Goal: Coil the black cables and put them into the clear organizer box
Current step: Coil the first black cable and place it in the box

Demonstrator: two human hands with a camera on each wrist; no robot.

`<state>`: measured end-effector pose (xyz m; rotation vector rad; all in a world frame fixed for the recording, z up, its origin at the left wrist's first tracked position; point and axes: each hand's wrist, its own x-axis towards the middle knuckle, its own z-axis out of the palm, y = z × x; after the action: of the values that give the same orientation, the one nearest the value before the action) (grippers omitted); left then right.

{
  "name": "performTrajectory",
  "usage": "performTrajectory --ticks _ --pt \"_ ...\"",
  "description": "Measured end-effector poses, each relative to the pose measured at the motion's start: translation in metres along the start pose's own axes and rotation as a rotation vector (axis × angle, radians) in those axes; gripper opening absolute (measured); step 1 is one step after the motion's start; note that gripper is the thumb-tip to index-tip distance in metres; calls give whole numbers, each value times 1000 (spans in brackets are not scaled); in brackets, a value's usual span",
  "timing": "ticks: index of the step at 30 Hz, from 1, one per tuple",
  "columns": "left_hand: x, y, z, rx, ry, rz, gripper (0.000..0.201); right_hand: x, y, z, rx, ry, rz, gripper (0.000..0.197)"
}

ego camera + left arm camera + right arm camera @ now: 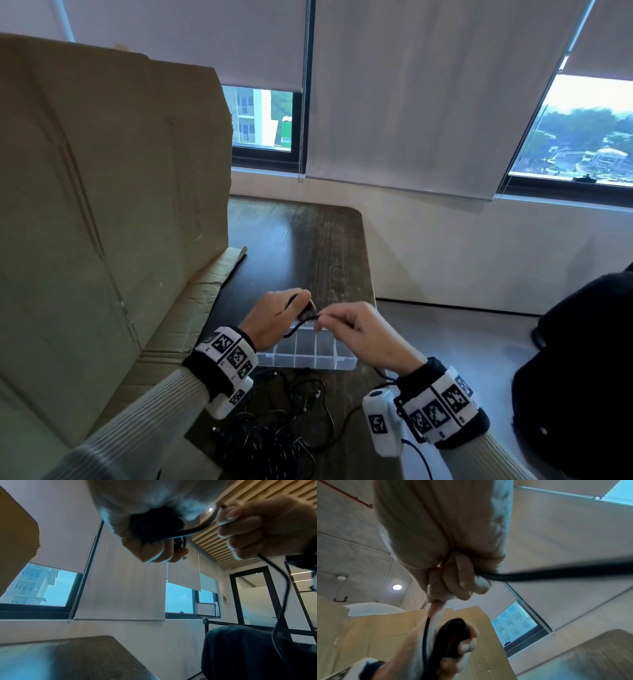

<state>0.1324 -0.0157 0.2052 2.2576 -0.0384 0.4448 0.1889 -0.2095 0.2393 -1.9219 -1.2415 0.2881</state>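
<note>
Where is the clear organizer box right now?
In the head view the box sits on the dark table, just below both hands, with the loose cable pile on its near side.

Head looks down; both wrist views face upward, close

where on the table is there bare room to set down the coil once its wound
Bare tabletop lies beyond the clear organizer box, toward the window. Near side is crowded with loose black cables; the cardboard hems the left.
</note>
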Motion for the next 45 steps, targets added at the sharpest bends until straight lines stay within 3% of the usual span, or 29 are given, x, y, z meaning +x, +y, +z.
performTrajectory --ticks 2,6,10,12,15,19,21,24,26,29,32,34,35,37,41,43,45 --pt "-3 7 1 -45 -115 1 43 4 4 -1 21 128 -18 18" --pt "-6 8 4 105 -242 136 36 6 14 -2 210 321 8 8" --pt "-4 15 1 -217 -258 32 23 10 25 -2 405 471 85 1" --pt "-3 19 1 -430 -176 -54 23 12 31 1 479 499 121 1" --pt "1 25 1 -706 39 -178 29 12 39 10 457 513 127 7" --pt "9 26 -3 -913 184 -252 39 9 44 25 447 465 159 22" --pt "12 27 -9 -1013 239 -253 38 6 46 35 440 393 177 25" --pt "16 31 -16 -1133 272 -238 30 0 48 53 434 176 211 24" --pt "17 34 -14 -1105 296 -271 25 -4 45 58 388 30 227 26" --pt "16 21 -5 -860 364 -264 19 -5 31 52 156 -143 192 25" --pt "14 -3 -1 -261 301 -57 19 -4 14 36 70 -169 105 19" --pt "10 -8 2 54 184 29 20 -2 8 23 19 -111 47 19" --pt "7 -8 3 96 120 42 27 -2 6 18 -11 -71 37 19" --pt "4 -5 4 42 -13 72 41 -1 4 9 29 36 26 15" --pt "-1 0 3 69 -243 133 48 1 6 0 375 294 68 10" --pt "-1 1 7 146 -254 168 44 3 11 -3 444 367 99 10" --pt "1 4 6 13 -247 91 31 4 16 -5 488 385 127 9"
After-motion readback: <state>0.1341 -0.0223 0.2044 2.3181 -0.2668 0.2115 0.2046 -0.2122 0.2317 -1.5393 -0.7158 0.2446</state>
